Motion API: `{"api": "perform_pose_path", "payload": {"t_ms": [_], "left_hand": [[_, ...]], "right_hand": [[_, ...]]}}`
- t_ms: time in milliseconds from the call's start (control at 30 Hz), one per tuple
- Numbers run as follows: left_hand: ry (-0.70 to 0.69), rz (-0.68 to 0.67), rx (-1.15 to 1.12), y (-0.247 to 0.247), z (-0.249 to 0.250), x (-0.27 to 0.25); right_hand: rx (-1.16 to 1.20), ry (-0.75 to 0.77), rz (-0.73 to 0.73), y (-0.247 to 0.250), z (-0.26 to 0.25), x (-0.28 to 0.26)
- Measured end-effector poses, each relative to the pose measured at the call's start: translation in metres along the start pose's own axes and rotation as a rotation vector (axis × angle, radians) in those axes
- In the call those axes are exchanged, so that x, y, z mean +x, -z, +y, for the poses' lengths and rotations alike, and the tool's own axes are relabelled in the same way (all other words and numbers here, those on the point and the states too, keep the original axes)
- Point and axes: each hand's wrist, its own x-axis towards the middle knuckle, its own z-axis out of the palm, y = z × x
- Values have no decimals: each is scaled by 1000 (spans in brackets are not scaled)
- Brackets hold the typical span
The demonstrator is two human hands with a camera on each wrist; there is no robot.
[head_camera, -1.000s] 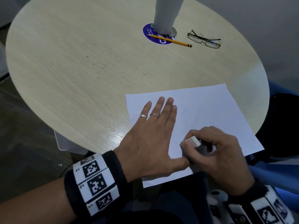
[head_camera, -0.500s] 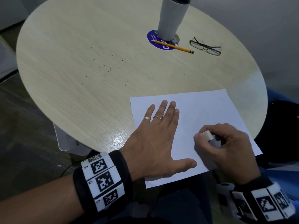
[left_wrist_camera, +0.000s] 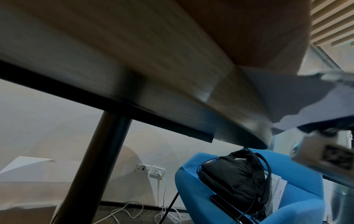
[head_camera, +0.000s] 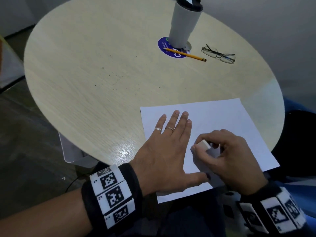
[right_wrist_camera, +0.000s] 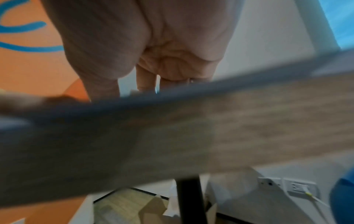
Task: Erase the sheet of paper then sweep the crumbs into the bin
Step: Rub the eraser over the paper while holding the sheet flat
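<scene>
- Head view: my left hand (head_camera: 168, 151) lies flat, fingers straight, pinning the sheet of paper (head_camera: 220, 117) at the near edge of the round table (head_camera: 85, 74), where its near corner overhangs. My right hand (head_camera: 227, 158) curls round a white eraser (head_camera: 204, 145), pinched between thumb and fingertips and set down on the sheet.
- I judge the paper light, thin and apt to slide or crease, so it wants a broad flat palm beside the rubbed patch. The eraser looks small and firm, best pinched by its sides.
- Dark crumbs (head_camera: 118, 77) lie scattered on the wood well beyond the sheet. A grey tumbler (head_camera: 184, 23), pencil (head_camera: 185, 54) and glasses (head_camera: 218, 54) sit at the far side. No bin can be told for certain.
- Against the view half a second ago, my right hand with the eraser sits closer to my left thumb; a second ago it was likewise close. The left hand has kept its place on the sheet.
- Left wrist view: only the table's underside, the overhanging sheet, a blue chair (left_wrist_camera: 220, 197) and a black backpack (left_wrist_camera: 235, 169).
- Right wrist view: blurred; my palm and fingers above the table edge, the grip itself not readable.
</scene>
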Motion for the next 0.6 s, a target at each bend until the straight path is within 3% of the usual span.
{"api": "perform_pose_path", "payload": {"t_ms": [67,167,300,433,600], "left_hand": [[1,-14,1,1,0,0],[1,-15,12,1,0,0],[6,-8,3,0,1,1],[2,-25,9,0,0,1],[2,-22,12,1,0,1]], "right_hand": [[78,-77,34,7,14,4],[17,-95,110,11,19,3],[53,-28,34,-9,-5,-4],[27,-158,157,6,26,2],[36,-59,111,-10,-5,-2]]}}
